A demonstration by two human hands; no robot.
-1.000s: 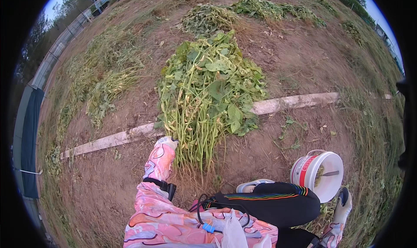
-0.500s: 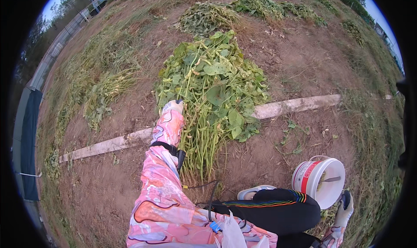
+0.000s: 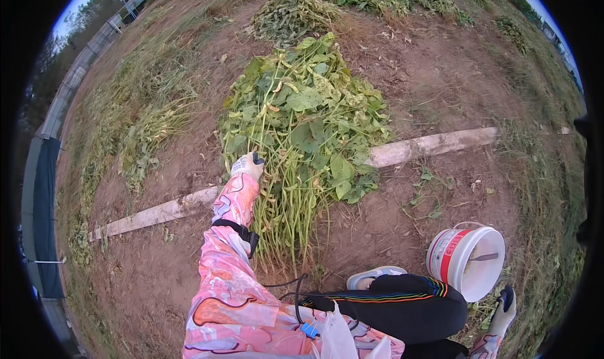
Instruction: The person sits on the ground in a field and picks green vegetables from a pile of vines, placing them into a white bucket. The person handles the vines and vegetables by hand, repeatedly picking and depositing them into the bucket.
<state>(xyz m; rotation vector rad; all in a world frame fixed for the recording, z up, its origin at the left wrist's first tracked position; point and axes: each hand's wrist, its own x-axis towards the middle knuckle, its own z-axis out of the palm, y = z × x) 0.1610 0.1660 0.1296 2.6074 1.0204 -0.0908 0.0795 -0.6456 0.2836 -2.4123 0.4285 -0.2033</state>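
Observation:
A large heap of uprooted bean plants (image 3: 305, 117) lies in front of me, leaves on the far side and pale green stems toward me. My left hand (image 3: 247, 166), in a white glove with dark patches, is closed at the heap's left edge, around a bean plant stem; its fingers are partly hidden. Down at the right, my gloved right hand (image 3: 502, 312) is beside a white bucket (image 3: 448, 258) with a red band. Its fingers look stretched out, with nothing visible in them. The bucket is tipped toward me, with a flat strip-like object (image 3: 484, 257) inside.
A pale pole-like strip (image 3: 434, 146) runs across the soil beneath the heap. More cut plants lie in piles (image 3: 296, 19) farther off and along the left (image 3: 154, 129). My bent knee (image 3: 409, 305) and shoe (image 3: 374, 277) are near the bucket. A dark cable (image 3: 299, 290) hangs by my sleeve.
My left hand has shifted slightly down and left along the heap's edge. My right hand has moved a little down and stays beside the bucket. The view has tilted slightly.

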